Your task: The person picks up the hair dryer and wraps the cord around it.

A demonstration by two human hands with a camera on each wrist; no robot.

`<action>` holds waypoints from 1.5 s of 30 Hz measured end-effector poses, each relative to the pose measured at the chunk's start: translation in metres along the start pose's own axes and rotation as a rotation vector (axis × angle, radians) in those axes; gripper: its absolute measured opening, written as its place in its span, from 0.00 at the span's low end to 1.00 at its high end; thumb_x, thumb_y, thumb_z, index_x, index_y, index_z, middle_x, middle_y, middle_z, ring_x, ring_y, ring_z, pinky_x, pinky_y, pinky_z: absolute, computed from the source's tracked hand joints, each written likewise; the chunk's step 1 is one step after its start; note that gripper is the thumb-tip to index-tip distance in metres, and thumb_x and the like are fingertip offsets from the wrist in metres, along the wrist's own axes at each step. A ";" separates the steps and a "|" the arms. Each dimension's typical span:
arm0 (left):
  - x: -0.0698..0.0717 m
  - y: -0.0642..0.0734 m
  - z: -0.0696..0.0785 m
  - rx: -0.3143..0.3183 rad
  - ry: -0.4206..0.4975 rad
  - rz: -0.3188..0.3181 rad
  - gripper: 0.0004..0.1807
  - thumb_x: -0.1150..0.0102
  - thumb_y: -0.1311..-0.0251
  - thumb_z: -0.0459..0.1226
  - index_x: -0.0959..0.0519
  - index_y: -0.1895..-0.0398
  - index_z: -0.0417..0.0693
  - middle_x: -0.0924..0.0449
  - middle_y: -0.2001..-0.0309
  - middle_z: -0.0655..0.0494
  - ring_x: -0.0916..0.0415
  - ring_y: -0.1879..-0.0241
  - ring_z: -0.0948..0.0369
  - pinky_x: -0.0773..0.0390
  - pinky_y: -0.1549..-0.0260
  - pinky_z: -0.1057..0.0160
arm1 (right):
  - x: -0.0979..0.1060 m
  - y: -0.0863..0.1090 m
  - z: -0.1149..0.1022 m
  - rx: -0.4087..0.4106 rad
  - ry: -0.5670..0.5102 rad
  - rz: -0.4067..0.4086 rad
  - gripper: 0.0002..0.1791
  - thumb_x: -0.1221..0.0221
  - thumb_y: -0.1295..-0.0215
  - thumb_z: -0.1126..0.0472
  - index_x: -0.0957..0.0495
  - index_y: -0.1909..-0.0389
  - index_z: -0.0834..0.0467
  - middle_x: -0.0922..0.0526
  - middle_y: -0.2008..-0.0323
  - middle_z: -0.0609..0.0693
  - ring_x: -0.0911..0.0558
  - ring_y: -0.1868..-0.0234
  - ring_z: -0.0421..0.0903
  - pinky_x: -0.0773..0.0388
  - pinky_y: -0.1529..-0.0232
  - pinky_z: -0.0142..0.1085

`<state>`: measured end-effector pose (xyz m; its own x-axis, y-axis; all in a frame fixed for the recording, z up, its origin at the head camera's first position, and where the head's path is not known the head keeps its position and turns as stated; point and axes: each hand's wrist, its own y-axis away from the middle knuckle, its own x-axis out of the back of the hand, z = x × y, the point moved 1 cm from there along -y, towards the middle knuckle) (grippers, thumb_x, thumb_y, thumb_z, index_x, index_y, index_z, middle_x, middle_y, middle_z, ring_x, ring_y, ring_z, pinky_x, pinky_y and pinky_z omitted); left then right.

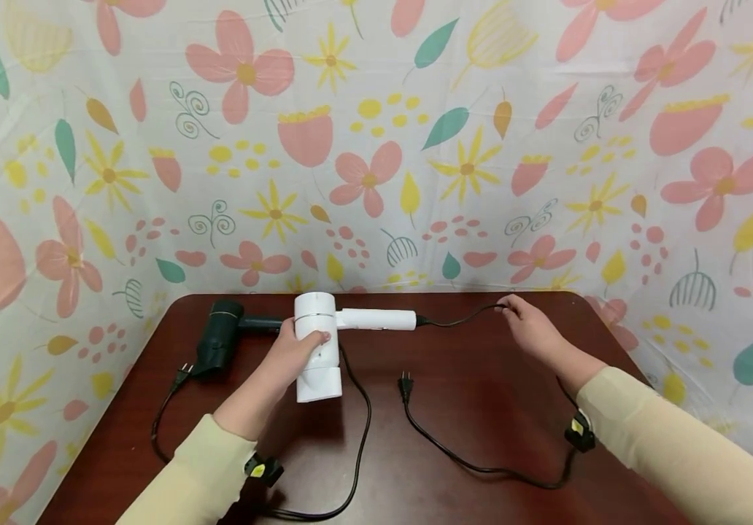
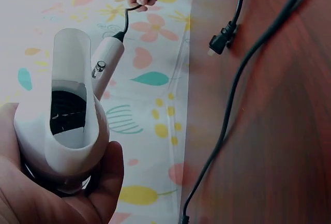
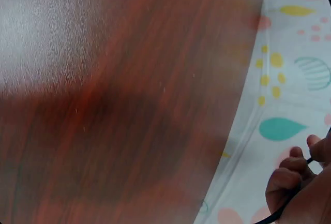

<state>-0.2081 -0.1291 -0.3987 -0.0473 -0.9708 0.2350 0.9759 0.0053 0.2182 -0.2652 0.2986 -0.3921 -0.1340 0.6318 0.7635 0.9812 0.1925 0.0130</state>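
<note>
My left hand [image 1: 299, 348] grips a white hair dryer [image 1: 319, 379] round its body, raised off the table. The dryer's handle points right, and in the left wrist view its nozzle [image 2: 72, 63] faces the camera. From the handle's end a black cord [image 1: 458, 321] runs to my right hand [image 1: 530, 328], which pinches it between thumb and fingers near the far right. In the right wrist view the right hand [image 3: 297, 177] shows at the lower right with the cord passing through it. The cord's two-pin plug [image 1: 406, 386] lies on the table between my arms.
A dark green hair dryer [image 1: 219, 339] lies at the table's left, its handle partly behind the white one. Its plug [image 1: 182, 373] sits beside it. A black cord [image 1: 363, 437] loops across the brown table [image 1: 481, 408]. A flowered curtain [image 1: 376, 146] hangs behind.
</note>
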 end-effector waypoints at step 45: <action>-0.024 0.022 -0.014 0.008 0.017 -0.012 0.43 0.42 0.37 0.47 0.51 0.27 0.37 0.31 0.44 0.37 0.24 0.51 0.48 0.22 0.59 0.54 | -0.036 0.023 -0.084 0.438 0.070 0.069 0.06 0.39 0.31 0.47 0.21 0.58 0.41 0.27 0.72 0.41 0.29 0.72 0.42 0.31 0.69 0.39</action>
<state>-0.1822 -0.1093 -0.4129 -0.0549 -0.9747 0.2167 0.9737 -0.0042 0.2279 -0.2266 0.2171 -0.3656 -0.0455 0.6048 0.7951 0.8344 0.4606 -0.3026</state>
